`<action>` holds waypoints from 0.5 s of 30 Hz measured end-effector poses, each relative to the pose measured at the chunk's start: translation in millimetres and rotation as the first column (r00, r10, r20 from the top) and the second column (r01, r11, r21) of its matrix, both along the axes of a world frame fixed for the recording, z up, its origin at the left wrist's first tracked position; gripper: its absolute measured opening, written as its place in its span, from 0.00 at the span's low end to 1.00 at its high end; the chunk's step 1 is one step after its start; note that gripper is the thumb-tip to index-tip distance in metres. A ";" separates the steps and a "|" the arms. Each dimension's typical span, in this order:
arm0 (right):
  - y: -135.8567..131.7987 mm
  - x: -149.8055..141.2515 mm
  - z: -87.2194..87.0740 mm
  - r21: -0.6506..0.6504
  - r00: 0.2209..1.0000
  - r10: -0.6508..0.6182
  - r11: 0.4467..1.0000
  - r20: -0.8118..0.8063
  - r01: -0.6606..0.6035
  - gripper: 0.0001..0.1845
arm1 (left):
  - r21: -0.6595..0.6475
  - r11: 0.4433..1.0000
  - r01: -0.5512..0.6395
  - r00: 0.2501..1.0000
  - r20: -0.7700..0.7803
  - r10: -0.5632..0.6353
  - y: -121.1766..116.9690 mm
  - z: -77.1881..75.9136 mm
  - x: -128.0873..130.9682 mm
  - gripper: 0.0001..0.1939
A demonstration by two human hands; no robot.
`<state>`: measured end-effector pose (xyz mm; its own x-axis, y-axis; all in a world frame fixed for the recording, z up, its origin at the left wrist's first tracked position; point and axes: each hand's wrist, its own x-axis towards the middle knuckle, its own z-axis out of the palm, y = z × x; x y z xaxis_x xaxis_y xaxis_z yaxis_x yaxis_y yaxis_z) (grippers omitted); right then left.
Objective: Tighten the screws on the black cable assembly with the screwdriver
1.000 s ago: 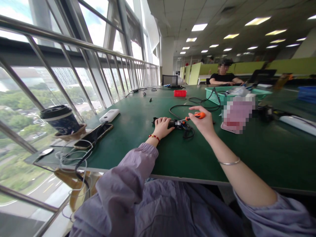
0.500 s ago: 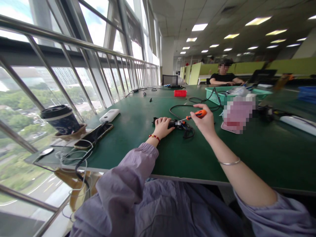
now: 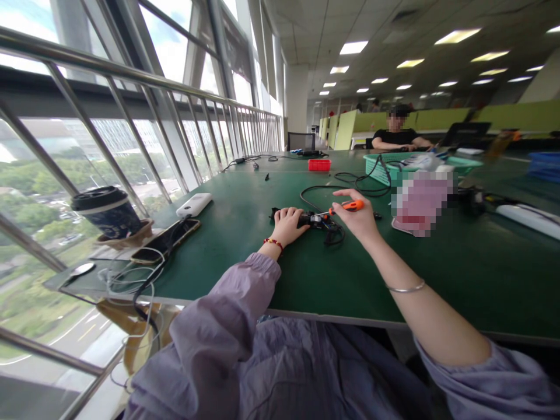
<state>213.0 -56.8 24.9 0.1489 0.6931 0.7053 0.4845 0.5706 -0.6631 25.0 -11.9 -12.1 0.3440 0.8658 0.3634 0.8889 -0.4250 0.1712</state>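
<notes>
My left hand [image 3: 287, 225] is wrapped over a black device [image 3: 305, 219] with a cable, pressing it against the green table. Much of the device is hidden under the fingers. In my right hand [image 3: 356, 217] is a screwdriver [image 3: 350, 206] with an orange and black handle, gripped between thumb and fingers with the index finger stretched out above it. The shaft points left, and its tip reaches the right end of the device; whether it sits in a screw is too small to tell. A loop of black cable [image 3: 336, 234] lies just below the tip.
Behind my hands are a small red box [image 3: 319, 165] and a green basket [image 3: 385, 169] with cables. A pink, blurred-out item [image 3: 422, 204] stands to the right. Leftward lie a white device [image 3: 195, 205], a phone [image 3: 168, 240] and a lidded cup [image 3: 107, 211]. A person [image 3: 397, 137] sits opposite.
My right hand has shifted slightly left and down, and the screwdriver lies at a flatter angle. My left hand and the device have stayed in place.
</notes>
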 end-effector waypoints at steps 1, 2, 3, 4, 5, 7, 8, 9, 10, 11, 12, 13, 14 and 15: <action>0.8 -0.3 -1.0 0.031 1.000 0.003 1.000 -0.008 -0.003 0.23 | 0.000 1.000 0.000 1.000 0.000 0.000 0.1 -0.2 0.0 0.25; 1.7 -0.5 -1.9 0.058 1.000 0.000 0.998 -0.024 0.002 0.30 | 0.001 1.000 0.000 1.000 -0.001 0.000 0.2 -0.4 0.0 0.25; 2.5 -0.4 -2.8 0.076 0.999 -0.008 0.997 -0.042 0.011 0.36 | 0.002 1.000 0.000 1.000 -0.002 0.000 0.3 -0.5 0.1 0.25; 3.0 -0.1 -3.3 0.077 0.998 -0.026 0.997 -0.059 0.031 0.40 | 0.003 1.000 0.000 1.000 -0.003 0.000 0.3 -0.6 0.1 0.25; 3.0 0.3 -3.3 0.062 0.997 -0.049 0.997 -0.066 0.053 0.39 | 0.004 1.000 0.001 1.000 -0.003 -0.001 0.2 -0.5 0.2 0.26; 1.7 1.2 -2.2 0.016 0.994 -0.094 0.995 -0.060 0.095 0.30 | 0.004 1.000 -0.001 1.000 -0.003 0.001 -0.1 -0.1 0.4 0.26; 0.4 1.4 -1.1 -0.002 0.994 -0.102 0.995 -0.049 0.102 0.23 | 0.003 1.000 -0.002 1.000 -0.003 0.002 -0.3 0.2 0.5 0.26; -1.0 1.3 0.1 -0.013 0.994 -0.098 0.995 -0.037 0.098 0.18 | 0.002 1.000 -0.004 1.000 -0.004 0.004 -0.6 0.6 0.6 0.25; -2.5 0.9 1.2 -0.019 0.996 -0.084 0.996 -0.024 0.083 0.15 | 0.000 1.000 -0.006 1.000 -0.006 0.006 -0.8 0.9 0.6 0.25; -3.6 0.3 2.0 -0.021 0.998 -0.060 0.998 -0.010 0.060 0.12 | -0.002 1.000 -0.006 1.000 -0.008 0.006 -1.0 1.3 0.6 0.25; -4.2 -0.5 2.4 -0.020 0.999 -0.033 0.999 0.004 0.033 0.11 | -0.004 1.000 -0.005 1.000 -0.011 0.005 -1.1 1.5 0.6 0.25; -4.2 -1.4 2.2 -0.010 1.000 -0.011 1.000 0.010 0.012 0.11 | -0.005 1.000 -0.005 1.000 -0.012 0.005 -1.1 1.6 0.5 0.25; -3.5 -2.1 1.5 0.009 1.000 0.004 1.000 0.008 -0.004 0.14 | -0.006 1.000 -0.004 1.000 -0.012 0.004 -1.0 1.6 0.4 0.25; -2.2 -2.5 0.3 0.039 1.000 0.011 0.999 -0.002 -0.011 0.21 | -0.006 1.000 -0.003 1.000 -0.011 0.002 -0.8 1.4 0.3 0.25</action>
<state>210.4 -59.0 25.1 0.1426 0.6664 0.7318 0.4765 0.6018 -0.6409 25.3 -12.7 -10.7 0.3457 0.8687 0.3547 0.8918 -0.4218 0.1638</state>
